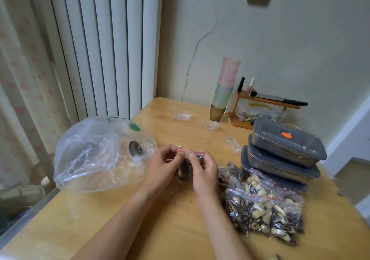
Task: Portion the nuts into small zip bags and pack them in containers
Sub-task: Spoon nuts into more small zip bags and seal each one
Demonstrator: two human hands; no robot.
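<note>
In the head view, both hands are meeting above the middle of the wooden tabletop [180,229]. The left hand [163,166] and the right hand [204,171] are both pinching the top of a small zip bag [186,169], which has a red line along its seal. The fingers [181,155] of the left hand are pressing on the seal from one side, and the fingers of the right hand are gripping it from the other side. Dark seeds and pale nuts are showing inside this bag.

Just to the right of the zip bag, several filled bags [264,207] are lying in a pile on the tabletop. Behind this pile, three grey containers [284,147] with lids are standing in a stack. To the left of the zip bag, a big clear plastic bag [96,153] is lying open, and a metal spoon [135,148] is sitting inside it. Behind the zip bag, some empty small bags [181,116] are lying scattered, and a stack of coloured cups [225,89] is standing near the wall.
</note>
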